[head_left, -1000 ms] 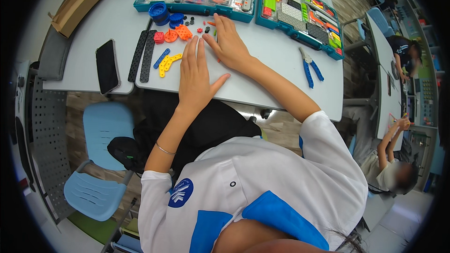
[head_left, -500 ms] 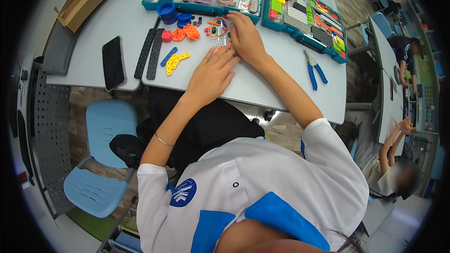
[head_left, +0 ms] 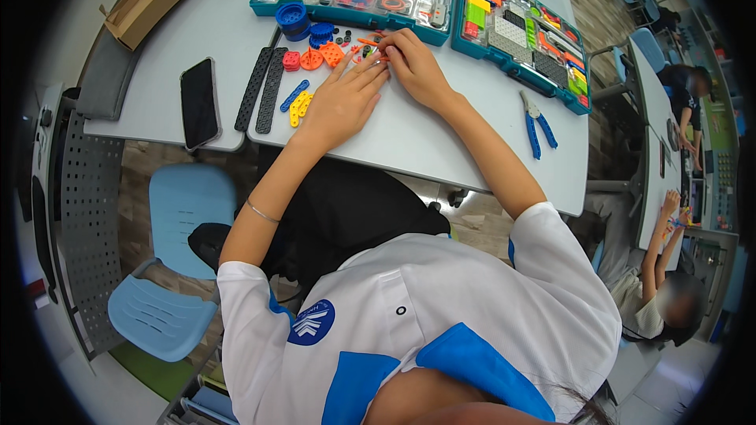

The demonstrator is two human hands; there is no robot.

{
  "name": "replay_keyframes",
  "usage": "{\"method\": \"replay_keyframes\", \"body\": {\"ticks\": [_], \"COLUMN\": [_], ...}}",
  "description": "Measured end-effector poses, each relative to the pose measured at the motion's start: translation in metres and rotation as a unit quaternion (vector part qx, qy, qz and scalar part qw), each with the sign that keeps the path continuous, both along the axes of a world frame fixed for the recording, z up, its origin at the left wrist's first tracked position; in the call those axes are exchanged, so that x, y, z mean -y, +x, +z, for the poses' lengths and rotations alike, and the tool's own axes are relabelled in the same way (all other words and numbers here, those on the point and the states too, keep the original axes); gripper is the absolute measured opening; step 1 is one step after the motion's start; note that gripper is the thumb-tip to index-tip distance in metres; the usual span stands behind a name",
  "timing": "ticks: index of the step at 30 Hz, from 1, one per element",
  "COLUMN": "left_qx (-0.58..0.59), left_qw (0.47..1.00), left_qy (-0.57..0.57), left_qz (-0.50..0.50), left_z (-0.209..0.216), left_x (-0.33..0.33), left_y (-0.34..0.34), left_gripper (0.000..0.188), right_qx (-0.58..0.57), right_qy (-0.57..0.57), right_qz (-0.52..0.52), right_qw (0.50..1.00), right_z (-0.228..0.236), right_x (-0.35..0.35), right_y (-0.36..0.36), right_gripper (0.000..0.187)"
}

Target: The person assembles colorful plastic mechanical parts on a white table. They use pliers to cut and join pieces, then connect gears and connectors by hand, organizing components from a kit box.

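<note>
Over the white table [head_left: 441, 145], my left hand [head_left: 340, 106] lies with its fingers stretched toward a cluster of small parts [head_left: 364, 49]. My right hand [head_left: 419, 72] meets it there, fingers bent together at the left fingertips; what they pinch is mostly hidden, with a bit of orange showing. Left of the fingers sit an orange block [head_left: 331, 53], an orange disc [head_left: 311, 60] and a red block [head_left: 291, 60]. A yellow angled beam [head_left: 298, 110] is partly covered by my left hand, beside a short blue beam [head_left: 295, 95]. Behind stand a blue wheel [head_left: 293, 22] and a blue gear [head_left: 321, 34].
Two teal parts cases, one [head_left: 315, 12] straight ahead and another [head_left: 496, 59] to its right, line the far side. Blue-handled pliers [head_left: 538, 123] lie at right. Black perforated beams [head_left: 253, 90], a phone [head_left: 200, 102] and a cardboard box [head_left: 157, 1] are at left. Another person works far right.
My hands have shifted up toward the small parts, fingertips drawn closer together. My left hand now covers part of the yellow beam. The whole view has shifted slightly.
</note>
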State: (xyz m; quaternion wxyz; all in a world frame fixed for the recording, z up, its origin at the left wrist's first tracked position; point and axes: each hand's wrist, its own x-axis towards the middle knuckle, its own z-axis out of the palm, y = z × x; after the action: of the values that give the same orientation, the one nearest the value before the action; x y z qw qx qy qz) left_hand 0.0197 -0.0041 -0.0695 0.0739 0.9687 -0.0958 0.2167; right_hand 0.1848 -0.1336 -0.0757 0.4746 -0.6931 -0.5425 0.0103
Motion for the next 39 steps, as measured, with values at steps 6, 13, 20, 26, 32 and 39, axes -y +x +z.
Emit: {"method": "replay_keyframes", "body": {"ticks": [6, 13, 20, 26, 32, 39], "left_qx": [0.03, 0.0, 0.054, 0.084, 0.084, 0.12], "left_qw": [0.998, 0.995, 0.998, 0.996, 0.995, 0.99], "left_qy": [-0.048, -0.049, -0.025, -0.027, -0.046, 0.009], "left_qz": [-0.022, -0.084, -0.027, 0.031, 0.021, 0.073], "left_z": [0.001, -0.001, -0.004, -0.004, -0.008, -0.015], "left_x": [0.003, 0.005, 0.012, 0.015, 0.012, 0.003], "left_y": [-0.001, 0.019, 0.046, 0.081, 0.092, 0.083], "left_gripper": [0.033, 0.036, 0.044, 0.037, 0.022, 0.009], "right_qx": [0.025, -0.002, 0.052, 0.046, 0.036, 0.045], "right_qy": [-0.105, 0.03, 0.082, 0.079, 0.055, 0.043], "right_qz": [-0.108, -0.061, -0.168, -0.158, -0.132, -0.127], "right_qw": [0.988, 0.998, 0.981, 0.983, 0.989, 0.99], "right_z": [0.014, 0.004, 0.028, 0.029, 0.029, 0.034], "right_x": [0.007, 0.002, 0.025, 0.033, 0.034, 0.037], "right_y": [-0.005, -0.001, 0.025, 0.026, 0.023, 0.023], "right_gripper": [0.022, 0.029, 0.013, 0.009, 0.013, 0.011]}}
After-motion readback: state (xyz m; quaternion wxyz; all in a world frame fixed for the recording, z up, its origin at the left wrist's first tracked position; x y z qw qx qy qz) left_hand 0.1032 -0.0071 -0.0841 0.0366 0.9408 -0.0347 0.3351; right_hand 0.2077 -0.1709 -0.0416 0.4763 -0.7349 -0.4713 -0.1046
